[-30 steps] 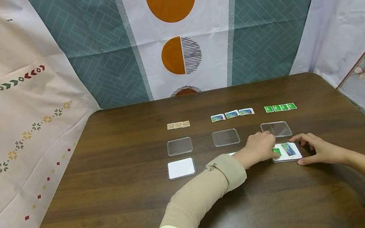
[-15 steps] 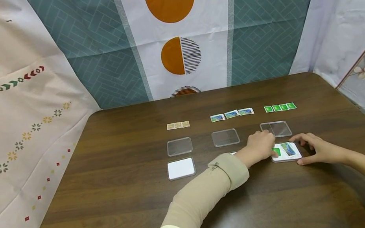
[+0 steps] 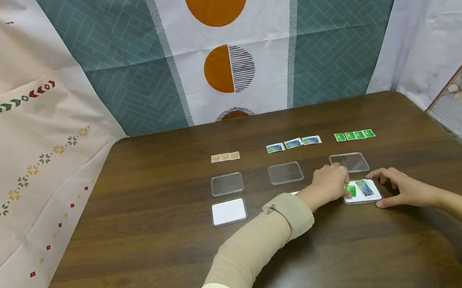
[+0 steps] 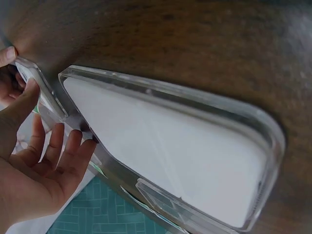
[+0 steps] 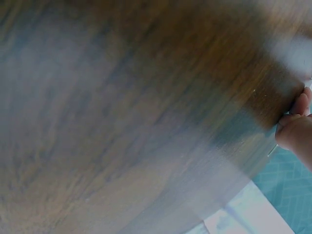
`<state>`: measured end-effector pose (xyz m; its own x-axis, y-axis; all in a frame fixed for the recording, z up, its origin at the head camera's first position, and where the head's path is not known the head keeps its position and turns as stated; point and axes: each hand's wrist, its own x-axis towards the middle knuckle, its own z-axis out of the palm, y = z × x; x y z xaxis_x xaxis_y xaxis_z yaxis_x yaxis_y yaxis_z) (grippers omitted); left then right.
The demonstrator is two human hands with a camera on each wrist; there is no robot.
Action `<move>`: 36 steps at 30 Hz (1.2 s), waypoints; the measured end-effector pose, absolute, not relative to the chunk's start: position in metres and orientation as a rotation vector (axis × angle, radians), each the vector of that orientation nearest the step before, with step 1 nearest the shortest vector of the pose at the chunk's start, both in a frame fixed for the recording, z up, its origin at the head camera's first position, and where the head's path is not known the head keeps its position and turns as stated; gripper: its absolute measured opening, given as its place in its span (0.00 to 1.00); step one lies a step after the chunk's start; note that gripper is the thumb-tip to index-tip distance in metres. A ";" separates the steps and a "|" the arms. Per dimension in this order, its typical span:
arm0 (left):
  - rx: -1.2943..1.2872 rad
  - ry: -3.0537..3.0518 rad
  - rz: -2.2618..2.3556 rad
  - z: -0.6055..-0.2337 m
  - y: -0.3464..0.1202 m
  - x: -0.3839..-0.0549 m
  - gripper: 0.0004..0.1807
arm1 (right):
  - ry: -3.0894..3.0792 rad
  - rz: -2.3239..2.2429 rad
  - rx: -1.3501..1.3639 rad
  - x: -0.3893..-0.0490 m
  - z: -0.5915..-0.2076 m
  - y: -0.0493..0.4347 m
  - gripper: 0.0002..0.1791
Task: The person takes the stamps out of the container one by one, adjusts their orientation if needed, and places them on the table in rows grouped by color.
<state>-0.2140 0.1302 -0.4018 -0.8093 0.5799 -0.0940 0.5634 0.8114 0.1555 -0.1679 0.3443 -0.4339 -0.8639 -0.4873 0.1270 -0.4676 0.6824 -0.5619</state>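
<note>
A shallow clear case with a white card (image 3: 367,199) lies at the right of the table's front row. On its card are a blue landscape stamp (image 3: 364,188) and a green stamp (image 3: 351,191). My left hand (image 3: 330,182) reaches over the case's left side, its thumb pressing at the green stamp. In the left wrist view the left hand's (image 4: 36,183) other fingers are spread and relaxed. My right hand (image 3: 401,190) grips the case's right end between thumb and forefinger. Only part of the right hand (image 5: 296,129) shows in the right wrist view.
Another cased white card (image 3: 229,212) lies left; a middle one (image 4: 165,151) is mostly behind my left arm. Clear lids (image 3: 227,184) (image 3: 285,173) (image 3: 354,163) form a row behind. Farther back are tan stamps (image 3: 225,157), blue stamps (image 3: 293,143) and green stamps (image 3: 354,135).
Both hands stay at the right-hand case. The left thumb has shifted very slightly at the green stamp; the other things lie as before.
</note>
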 end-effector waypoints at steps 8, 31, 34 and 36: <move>0.930 2.870 0.248 -0.403 0.128 -0.215 0.16 | 2.858 -0.937 -0.821 -0.168 -0.434 0.344 0.35; 0.928 2.846 0.405 -0.402 0.126 -0.216 0.13 | 2.881 -0.947 -0.866 -0.170 -0.436 0.345 0.35; 0.925 2.841 0.421 -0.403 0.126 -0.217 0.13 | 2.880 -0.946 -0.870 -0.169 -0.437 0.345 0.35; 0.926 2.841 0.428 -0.403 0.126 -0.217 0.13 | 2.884 -0.943 -0.873 -0.169 -0.437 0.345 0.35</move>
<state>-0.2171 0.1258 -0.4035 -0.8049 0.5927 -0.0283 0.5581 0.7724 0.3032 -0.1691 0.3451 -0.4373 -0.8470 -0.5005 0.1792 -0.5097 0.6688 -0.5412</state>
